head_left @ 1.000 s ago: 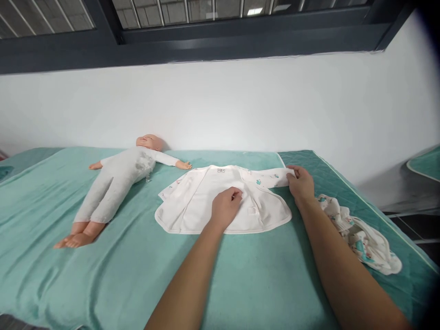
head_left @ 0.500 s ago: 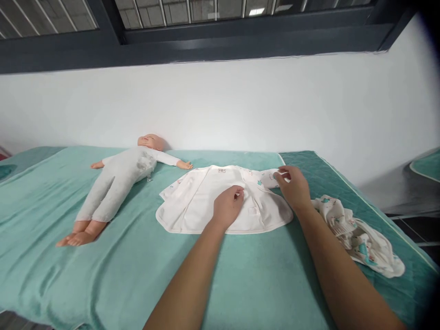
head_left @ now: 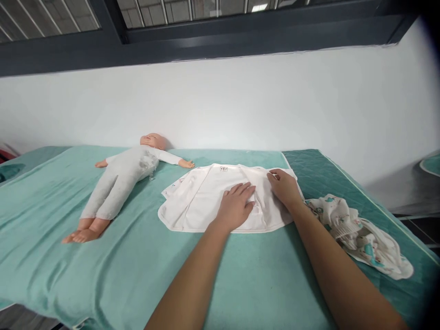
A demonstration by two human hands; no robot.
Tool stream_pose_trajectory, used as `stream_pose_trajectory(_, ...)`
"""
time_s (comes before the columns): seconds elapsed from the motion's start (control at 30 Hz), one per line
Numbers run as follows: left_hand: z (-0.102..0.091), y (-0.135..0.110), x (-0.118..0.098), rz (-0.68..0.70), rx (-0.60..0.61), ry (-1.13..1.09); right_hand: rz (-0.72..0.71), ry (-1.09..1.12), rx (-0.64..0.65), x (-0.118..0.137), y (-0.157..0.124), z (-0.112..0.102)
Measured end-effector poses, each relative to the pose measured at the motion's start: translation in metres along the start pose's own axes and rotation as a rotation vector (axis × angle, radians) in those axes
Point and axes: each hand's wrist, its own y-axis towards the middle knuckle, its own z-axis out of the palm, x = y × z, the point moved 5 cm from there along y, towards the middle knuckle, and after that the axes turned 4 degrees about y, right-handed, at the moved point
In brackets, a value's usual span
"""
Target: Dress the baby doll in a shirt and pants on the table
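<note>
A small white baby top (head_left: 202, 197) lies spread on the teal bed cover (head_left: 137, 270), its right sleeve folded in over the body. My left hand (head_left: 236, 205) rests flat on the middle of the top with fingers stretched out. Just to its right, my right hand (head_left: 283, 185) presses flat on the folded-in sleeve, fingers also extended. Neither hand holds anything.
A baby doll (head_left: 120, 178) in a pale grey suit lies on its back to the left of the top, head towards the white wall. A crumpled printed garment (head_left: 360, 236) sits at the right near the bed's edge. A dark window frame runs above the wall.
My right hand carried the top's right sleeve leftwards and folded it onto the body, then flattened on it. My left hand went from a loose pinch to lying flat.
</note>
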Motion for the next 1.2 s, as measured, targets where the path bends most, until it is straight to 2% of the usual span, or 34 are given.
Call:
stream_pose_trajectory(0.07,-0.002,-0.003,-0.007,0.061,-0.01,-0.006,0.051,-0.006,-0.003,-0.008,0.002,0.0)
stream_pose_trajectory(0.17,-0.002,-0.008,-0.022,0.175,0.026,-0.058,0.015,-0.057,0.026,-0.009,0.0,0.002)
stream_pose_trajectory(0.27,0.0,-0.012,-0.033,0.227,0.066,-0.121,-0.161,-0.098,-0.054,0.008,-0.006,-0.004)
stream_pose_trajectory(0.37,0.001,-0.013,-0.04,0.226,0.082,-0.167,-0.397,-0.021,-0.146,0.035,-0.019,-0.011)
stream_pose_trajectory(0.43,0.003,-0.014,-0.043,0.228,0.103,-0.184,-0.499,0.071,-0.061,0.047,-0.028,-0.006)
stream_pose_trajectory(0.5,0.005,-0.014,-0.046,0.237,0.12,-0.197,-0.537,0.103,0.072,0.051,-0.033,0.006)
stream_pose_trajectory(0.6,0.006,-0.015,-0.05,0.242,0.136,-0.224,-0.536,-0.001,0.226,0.044,-0.033,0.028)
stream_pose_trajectory(0.7,0.008,-0.015,-0.052,0.225,0.17,-0.237,-0.511,-0.169,0.316,0.033,-0.029,0.043)
stream_pose_trajectory(0.87,0.008,-0.014,-0.052,0.2,0.165,-0.243,-0.458,-0.341,0.34,0.031,-0.024,0.051)
stream_pose_trajectory(1.07,0.01,-0.014,-0.051,0.205,0.116,-0.258,-0.414,-0.406,0.354,0.035,-0.022,0.055)
stream_pose_trajectory(1.13,0.01,-0.016,-0.05,0.186,0.074,-0.264,-0.41,-0.416,0.361,0.035,-0.022,0.056)
stream_pose_trajectory(1.2,0.007,-0.02,-0.046,0.133,-0.023,-0.222,-0.412,-0.433,0.354,0.035,-0.025,0.056)
